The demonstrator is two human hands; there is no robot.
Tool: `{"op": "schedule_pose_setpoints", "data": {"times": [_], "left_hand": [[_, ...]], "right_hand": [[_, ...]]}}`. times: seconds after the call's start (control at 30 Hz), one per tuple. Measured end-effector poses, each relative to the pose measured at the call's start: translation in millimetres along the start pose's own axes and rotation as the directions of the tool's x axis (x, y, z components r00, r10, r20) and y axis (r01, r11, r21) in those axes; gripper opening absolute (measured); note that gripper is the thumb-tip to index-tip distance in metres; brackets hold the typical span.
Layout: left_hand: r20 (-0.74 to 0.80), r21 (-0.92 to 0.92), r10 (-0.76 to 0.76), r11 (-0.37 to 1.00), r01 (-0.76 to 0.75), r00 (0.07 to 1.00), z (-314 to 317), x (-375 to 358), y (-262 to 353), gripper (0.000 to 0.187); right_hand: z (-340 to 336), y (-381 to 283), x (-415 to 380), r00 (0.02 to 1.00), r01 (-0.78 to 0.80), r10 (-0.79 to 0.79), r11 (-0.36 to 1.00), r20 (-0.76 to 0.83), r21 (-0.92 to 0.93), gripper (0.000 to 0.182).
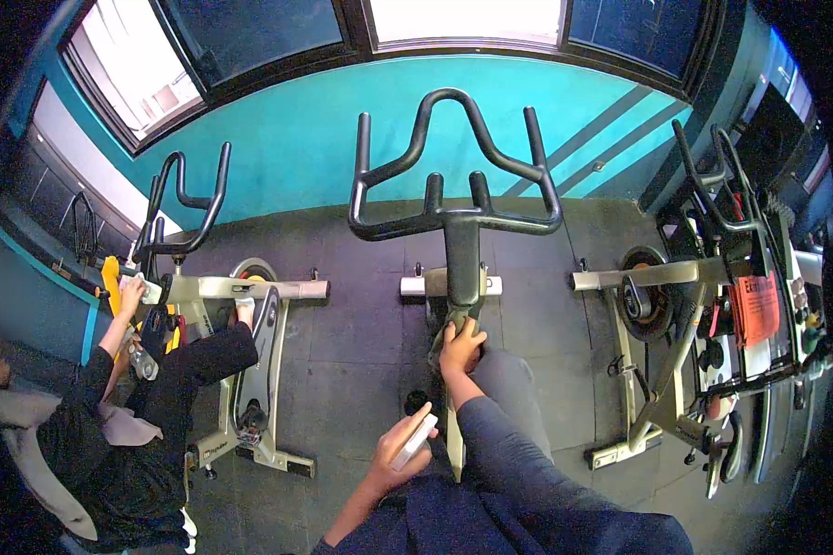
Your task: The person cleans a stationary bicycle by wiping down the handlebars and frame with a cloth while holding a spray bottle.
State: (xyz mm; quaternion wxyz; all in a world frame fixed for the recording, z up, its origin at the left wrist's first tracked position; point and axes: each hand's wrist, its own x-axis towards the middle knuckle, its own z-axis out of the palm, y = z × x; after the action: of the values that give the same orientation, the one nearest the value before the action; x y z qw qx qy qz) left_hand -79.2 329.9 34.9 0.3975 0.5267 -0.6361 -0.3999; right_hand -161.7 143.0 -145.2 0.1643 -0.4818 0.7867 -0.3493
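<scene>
An exercise bike stands straight ahead, its black handlebar (453,222) upright above a pale frame. My right hand (463,348) reaches down to the post (466,319) just below the handlebar stem, with its fingers curled round it. Part of that grip is hidden under the palm. Nearer to me, my left hand (404,451) is closed on a small pale rectangular block (415,442), held apart from the bike. Close beside this hand is a round black knob (418,401) on the bike.
At the left, a person holds white cloths (142,285) against another exercise bike (217,289). A third bike (648,277) stands at the right, beside an orange paper sign (755,307). Dark floor tiles (361,370) lie between the bikes; a teal wall (287,120) is ahead.
</scene>
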Motion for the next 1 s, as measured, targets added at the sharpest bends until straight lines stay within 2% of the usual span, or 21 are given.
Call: {"op": "schedule_pose_setpoints", "data": {"times": [0.07,0.2,0.27,0.33,0.4,0.43,0.5,0.53,0.6,0.67,0.73,0.8,0.87,0.93,1.0], "left_hand": [[-0.001,0.004,-0.008,1.000,0.008,1.000,-1,-1,1,0.065],[-0.018,-0.019,0.036,0.999,-0.037,0.999,-3,-3,-2,0.064],[-0.021,-0.002,0.030,1.000,-0.030,0.999,-4,-6,-3,0.064],[-0.034,-0.005,0.036,0.999,-0.036,0.999,-6,-7,-4,0.064],[-0.037,-0.009,0.018,1.000,-0.018,0.999,-9,-8,-4,0.064],[-0.034,-0.018,0.002,1.000,-0.002,0.999,-9,-9,-4,0.064],[-0.033,-0.018,0.008,1.000,-0.008,0.999,-9,-8,-8,0.064],[-0.034,-0.016,0.015,1.000,-0.015,0.999,-9,-8,-9,0.064],[-0.033,-0.023,0.012,1.000,-0.013,0.999,-10,-6,-8,0.064],[-0.030,-0.028,0.012,1.000,-0.013,0.999,-11,-7,0,0.063],[-0.038,-0.013,0.021,1.000,-0.021,0.999,-13,-5,10,0.063],[-0.039,-0.011,0.043,0.999,-0.043,0.998,-14,-8,14,0.063],[-0.033,-0.010,0.074,0.997,-0.074,0.997,-15,-10,17,0.063],[-0.055,-0.080,0.076,0.994,-0.080,0.996,-17,-14,21,0.063],[-0.037,-0.092,0.089,0.991,-0.092,0.995,-17,-18,27,0.065]], "right_hand": [[-9,-9,4,0.985,-0.152,0.149,0.988,0.084,0.025,0.037],[5,2,9,0.995,-0.095,0.098,0.990,-0.025,0.100,0.032],[9,5,13,0.977,-0.204,0.213,0.964,-0.032,0.171,0.035],[19,10,23,0.936,-0.241,0.310,0.908,-0.164,0.344,0.041],[23,16,21,0.914,-0.294,0.387,0.837,-0.120,0.463,0.041],[24,16,21,0.914,-0.296,0.389,0.836,-0.119,0.462,0.041],[32,19,23,0.816,-0.447,0.563,0.759,-0.132,0.473,0.044],[37,22,25,0.815,-0.447,0.564,0.758,-0.133,0.474,0.044],[43,30,29,0.728,-0.548,0.685,0.579,0.005,0.604,0.047],[41,39,31,0.660,-0.636,0.725,0.398,0.198,0.661,0.049],[27,46,34,0.557,-0.778,0.636,0.172,0.535,0.605,0.051],[6,56,33,0.388,-0.916,0.404,0.067,0.828,0.396,0.054],[-25,62,20,0.173,-0.981,0.147,0.117,0.974,0.157,0.057],[-56,63,2,-0.016,-0.975,-0.063,0.222,0.998,-0.002,0.060],[-86,61,-19,-0.120,-0.954,-0.194,0.294,0.974,-0.059,0.064]]}}
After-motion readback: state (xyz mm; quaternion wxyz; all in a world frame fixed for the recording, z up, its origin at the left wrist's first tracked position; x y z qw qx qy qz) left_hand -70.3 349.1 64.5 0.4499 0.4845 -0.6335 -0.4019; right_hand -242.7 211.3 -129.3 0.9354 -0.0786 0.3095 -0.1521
